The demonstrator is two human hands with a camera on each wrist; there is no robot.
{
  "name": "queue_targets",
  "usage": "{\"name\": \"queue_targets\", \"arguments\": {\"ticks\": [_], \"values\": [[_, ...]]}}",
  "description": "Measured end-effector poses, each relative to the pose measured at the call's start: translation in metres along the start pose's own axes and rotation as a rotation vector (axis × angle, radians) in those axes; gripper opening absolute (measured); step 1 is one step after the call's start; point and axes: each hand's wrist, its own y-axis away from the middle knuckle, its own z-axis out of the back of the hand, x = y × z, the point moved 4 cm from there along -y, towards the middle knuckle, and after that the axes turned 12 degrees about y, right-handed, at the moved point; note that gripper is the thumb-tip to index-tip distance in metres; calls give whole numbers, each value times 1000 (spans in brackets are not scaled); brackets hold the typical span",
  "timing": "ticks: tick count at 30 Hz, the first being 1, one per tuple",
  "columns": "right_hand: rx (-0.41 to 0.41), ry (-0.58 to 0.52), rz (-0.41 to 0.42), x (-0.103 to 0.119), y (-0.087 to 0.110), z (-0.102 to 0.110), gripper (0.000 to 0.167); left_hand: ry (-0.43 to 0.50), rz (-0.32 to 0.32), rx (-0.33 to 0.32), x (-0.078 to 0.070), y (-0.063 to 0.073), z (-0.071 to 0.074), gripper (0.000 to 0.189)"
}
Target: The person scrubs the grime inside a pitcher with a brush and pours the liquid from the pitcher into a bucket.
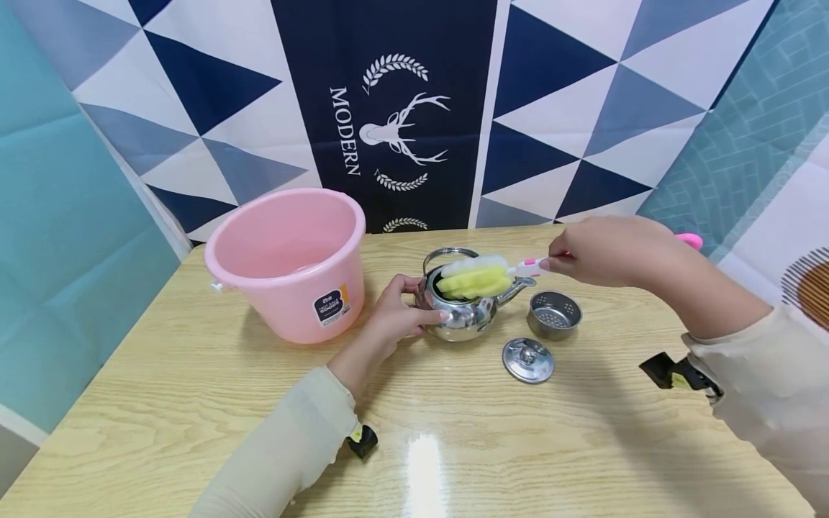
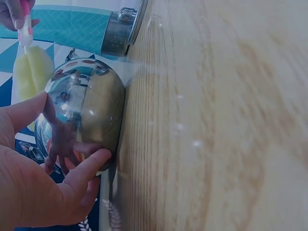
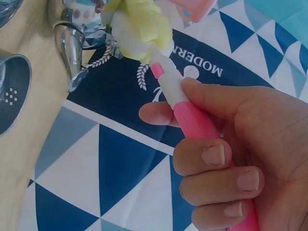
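Observation:
A shiny metal teapot (image 1: 461, 321) stands lidless on the wooden table, its spout pointing right and its hoop handle raised. My left hand (image 1: 403, 311) holds it at the left side, thumb and fingers spread around the body. In the right wrist view, the fingers of my right hand (image 3: 216, 159) wrap the pink and white handle of a sponge brush (image 3: 144, 29). Its yellow and white sponge head (image 1: 476, 278) lies over the teapot's mouth in the head view, tilted toward the left. The lower edge of the sponge overlaps the opening there.
Right of the teapot sit a perforated metal strainer (image 1: 554, 315) and, nearer me, a round knobbed lid (image 1: 527, 360). A pink bucket (image 1: 291, 273) stands at the left. Behind the table (image 1: 453, 432) hangs a patterned cloth (image 1: 395, 144).

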Motion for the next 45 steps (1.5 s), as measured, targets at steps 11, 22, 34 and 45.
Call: {"name": "queue_targets", "arguments": {"ticks": [11,22,34,45], "values": [[-39,-104,-4,-8,8,-28,24,8,-4,2,1,0,1,68],[-126,-292,-99,-16,19,-65,42,8,-10,-1,0,1,0,68],[-151,-492,-138,-10,26,-91,35,9,-8,-4,1,0,0,68],[-129,-829,-101,-10,25,-110,31,18,-34,6,1,0,-1,67]]}}
